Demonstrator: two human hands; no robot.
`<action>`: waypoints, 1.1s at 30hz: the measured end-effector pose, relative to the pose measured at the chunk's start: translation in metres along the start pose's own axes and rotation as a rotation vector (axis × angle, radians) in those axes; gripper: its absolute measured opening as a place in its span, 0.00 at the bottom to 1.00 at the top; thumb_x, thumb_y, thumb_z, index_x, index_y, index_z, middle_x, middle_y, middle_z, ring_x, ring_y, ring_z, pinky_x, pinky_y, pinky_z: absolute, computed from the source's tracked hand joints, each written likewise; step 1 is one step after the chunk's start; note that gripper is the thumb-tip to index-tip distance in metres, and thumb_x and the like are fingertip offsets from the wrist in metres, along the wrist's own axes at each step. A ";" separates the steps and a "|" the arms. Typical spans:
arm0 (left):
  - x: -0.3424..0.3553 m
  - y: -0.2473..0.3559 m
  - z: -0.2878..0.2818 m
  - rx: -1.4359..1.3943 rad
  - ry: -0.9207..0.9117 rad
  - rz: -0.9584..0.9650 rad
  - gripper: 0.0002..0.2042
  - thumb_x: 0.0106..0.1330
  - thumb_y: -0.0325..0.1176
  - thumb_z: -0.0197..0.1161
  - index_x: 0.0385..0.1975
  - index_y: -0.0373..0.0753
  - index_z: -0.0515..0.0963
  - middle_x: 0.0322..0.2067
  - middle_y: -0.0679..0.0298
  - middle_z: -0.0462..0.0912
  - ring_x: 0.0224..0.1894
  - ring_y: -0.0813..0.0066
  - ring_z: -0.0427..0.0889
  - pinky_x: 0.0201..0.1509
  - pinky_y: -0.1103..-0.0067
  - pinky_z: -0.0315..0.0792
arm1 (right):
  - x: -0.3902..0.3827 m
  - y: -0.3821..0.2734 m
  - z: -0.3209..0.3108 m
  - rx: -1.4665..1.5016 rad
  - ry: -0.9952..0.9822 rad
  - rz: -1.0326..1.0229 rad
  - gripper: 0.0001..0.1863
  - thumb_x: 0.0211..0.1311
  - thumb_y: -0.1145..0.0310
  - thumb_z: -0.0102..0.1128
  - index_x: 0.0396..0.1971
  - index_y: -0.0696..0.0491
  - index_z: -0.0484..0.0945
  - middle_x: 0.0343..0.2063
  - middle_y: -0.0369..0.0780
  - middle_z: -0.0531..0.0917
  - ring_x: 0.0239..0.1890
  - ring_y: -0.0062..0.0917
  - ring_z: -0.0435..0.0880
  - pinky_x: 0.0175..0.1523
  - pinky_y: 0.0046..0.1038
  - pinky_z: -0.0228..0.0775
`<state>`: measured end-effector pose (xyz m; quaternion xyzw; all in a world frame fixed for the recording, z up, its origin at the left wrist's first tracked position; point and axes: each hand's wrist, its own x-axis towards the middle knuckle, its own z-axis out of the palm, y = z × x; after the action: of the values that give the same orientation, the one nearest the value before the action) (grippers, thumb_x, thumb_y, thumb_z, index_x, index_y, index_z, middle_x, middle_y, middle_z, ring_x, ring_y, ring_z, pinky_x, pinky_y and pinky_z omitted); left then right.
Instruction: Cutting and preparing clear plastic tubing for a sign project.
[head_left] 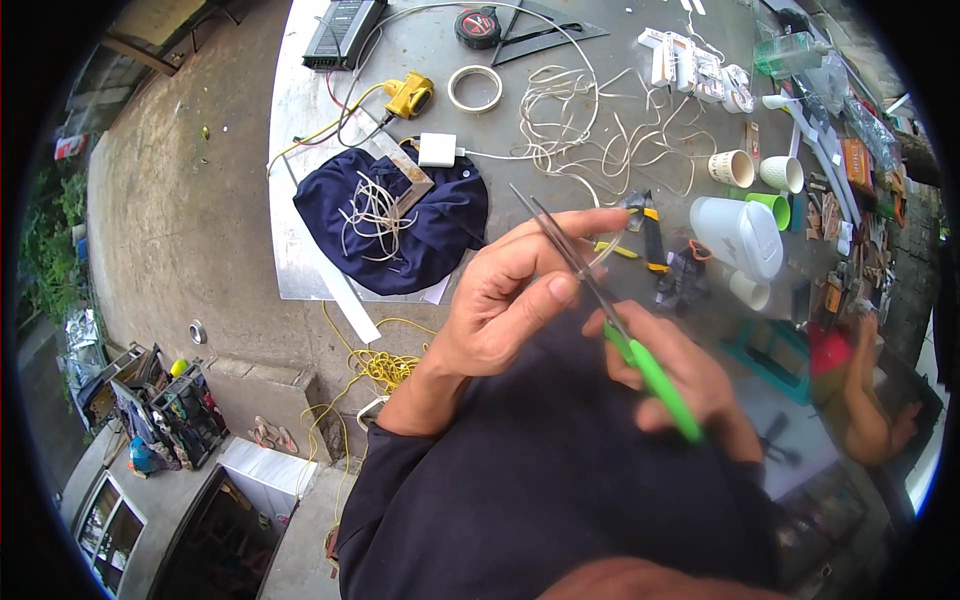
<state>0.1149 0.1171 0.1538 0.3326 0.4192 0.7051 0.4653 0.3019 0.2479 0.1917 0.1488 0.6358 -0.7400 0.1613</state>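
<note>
A short pale wire (603,254) sits at your left hand (515,295), apparently pinched between the thumb and a bent finger, while the index finger stretches out past it. Crossing those fingers are scissors (640,360) with bright green handles, their narrow blades slightly parted toward the tips and angled up and away to the left. Your right hand (675,370), blurred, has its fingers wrapped around the handles. Whether the blades are biting the wire cannot be told.

Left of and beyond your left fingers, a loose bunch of short wires (378,222) lies on a dark blue cloth (445,235), beside an angled metal strip (414,190). Straight beyond your fingers spreads a tangle of long pale cord (545,150). Judging by this, the work looks partway along: a number of short lengths appear to be done, the piece in your fingers is in hand, and much of the long cord seems left.

Just beyond the right fingers is a black-and-yellow tool (654,240); farther right, a pale lidded container (738,238). Farther out past the left fingers, the bench (622,30) carries a tape roll (452,92) and a tape measure (478,28). Well to the right, another person's arm (866,405) shows.
</note>
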 end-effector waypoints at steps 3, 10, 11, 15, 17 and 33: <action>0.000 -0.004 0.000 -0.051 -0.019 0.002 0.12 0.71 0.31 0.51 0.23 0.35 0.69 0.61 0.40 0.67 0.47 0.69 0.78 0.53 0.73 0.72 | 0.000 0.002 0.002 0.042 0.004 0.001 0.49 0.43 0.36 0.72 0.55 0.57 0.63 0.19 0.33 0.71 0.22 0.19 0.72 0.30 0.24 0.62; 0.002 -0.010 0.008 -0.145 -0.017 0.049 0.11 0.74 0.31 0.46 0.29 0.32 0.68 0.60 0.40 0.67 0.59 0.54 0.75 0.61 0.65 0.71 | -0.001 0.000 0.004 0.134 0.015 0.034 0.49 0.44 0.35 0.71 0.54 0.58 0.63 0.19 0.31 0.69 0.22 0.17 0.68 0.29 0.22 0.59; 0.002 -0.009 0.008 -0.146 -0.017 0.051 0.11 0.74 0.31 0.46 0.29 0.32 0.68 0.60 0.40 0.67 0.59 0.54 0.75 0.61 0.65 0.71 | -0.001 -0.001 0.005 0.132 0.015 0.034 0.49 0.44 0.35 0.71 0.54 0.58 0.63 0.19 0.31 0.69 0.22 0.17 0.68 0.29 0.22 0.59; 0.000 -0.005 0.007 -0.189 -0.011 -0.031 0.11 0.73 0.29 0.47 0.29 0.30 0.67 0.58 0.40 0.68 0.59 0.52 0.74 0.64 0.62 0.69 | -0.001 -0.001 0.006 0.182 0.018 0.059 0.47 0.45 0.35 0.71 0.53 0.58 0.63 0.19 0.29 0.67 0.22 0.14 0.65 0.29 0.20 0.57; 0.000 -0.004 0.005 -0.173 -0.016 -0.027 0.11 0.73 0.29 0.47 0.29 0.30 0.68 0.58 0.40 0.68 0.59 0.51 0.74 0.64 0.62 0.69 | -0.001 -0.001 0.007 0.209 0.015 0.066 0.47 0.45 0.36 0.71 0.52 0.57 0.63 0.19 0.28 0.66 0.22 0.13 0.65 0.29 0.19 0.56; -0.003 -0.004 0.006 -0.177 0.020 0.019 0.12 0.73 0.29 0.47 0.26 0.30 0.68 0.58 0.38 0.68 0.60 0.48 0.72 0.64 0.56 0.66 | 0.000 -0.005 0.009 0.183 0.071 0.163 0.31 0.53 0.56 0.73 0.49 0.55 0.65 0.20 0.28 0.69 0.24 0.11 0.67 0.31 0.17 0.59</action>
<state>0.1224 0.1167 0.1526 0.2871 0.3567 0.7471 0.4818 0.2993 0.2393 0.1973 0.2402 0.5568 -0.7736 0.1840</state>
